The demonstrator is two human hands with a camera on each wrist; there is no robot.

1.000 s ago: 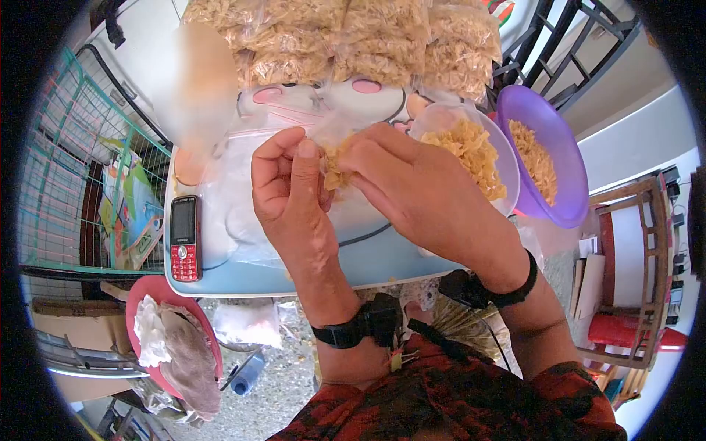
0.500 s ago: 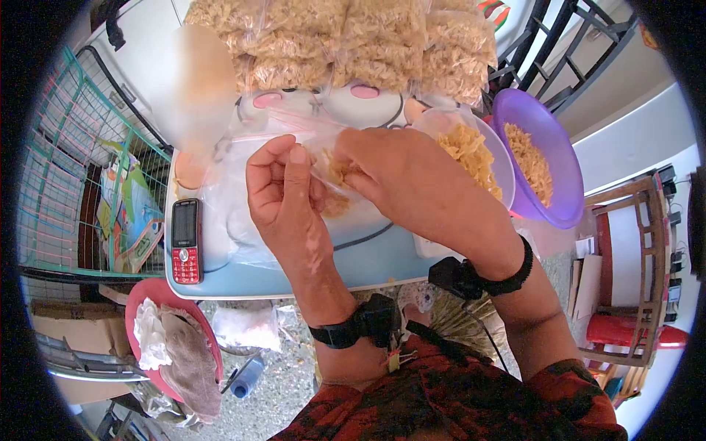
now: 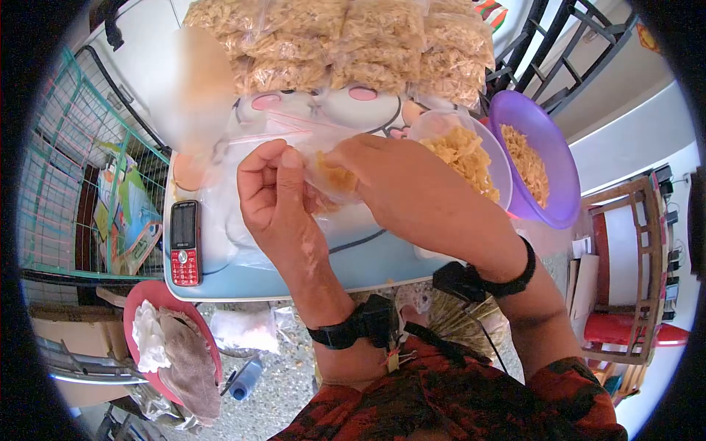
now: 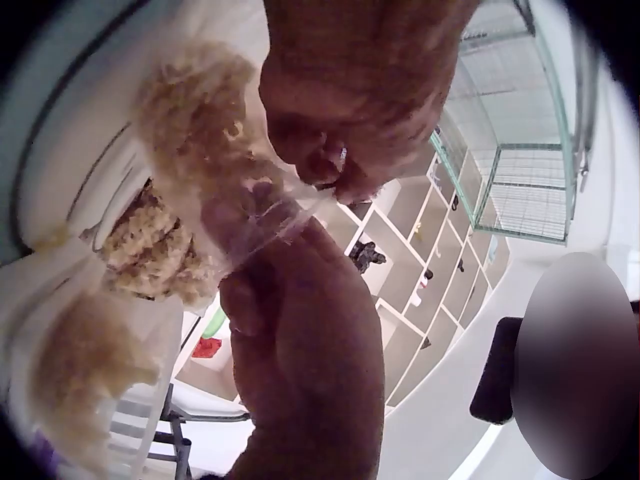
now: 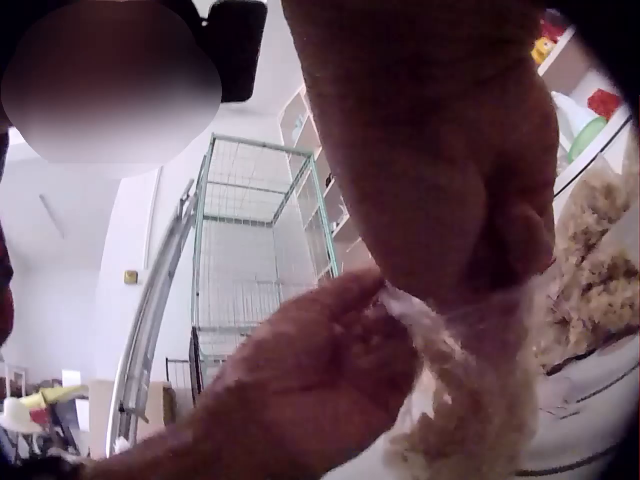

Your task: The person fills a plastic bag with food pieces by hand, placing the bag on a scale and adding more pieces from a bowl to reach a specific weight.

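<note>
A clear plastic bag (image 3: pixel 334 178) holds pale yellow dried food pieces (image 4: pixel 195 125) and hangs between both hands over the table. My left hand (image 3: pixel 278 202) pinches the bag's rim between thumb and fingers. My right hand (image 3: pixel 434 187) reaches in at the bag's mouth; through the plastic in the left wrist view its fingers look extended among the pieces, the thumb by the rim. A translucent bowl (image 3: pixel 504 158) with more of the pieces stands just right of my right hand. Flat clear zip bags (image 3: pixel 246 147) lie left of and behind my left hand.
Filled clear bags (image 3: pixel 375 44) are stacked along the table's far side. A purple basin (image 3: pixel 565 165) with dried pieces sits beyond the bowl. The red phone (image 3: pixel 185 253) lies at the table's left edge, above a red stool (image 3: pixel 209 316). A green wire cage (image 3: pixel 62 176) stands left.
My right hand went from just outside the bag's mouth, holding some pieces, to inside it. Both hands and the bag shifted slightly left.
</note>
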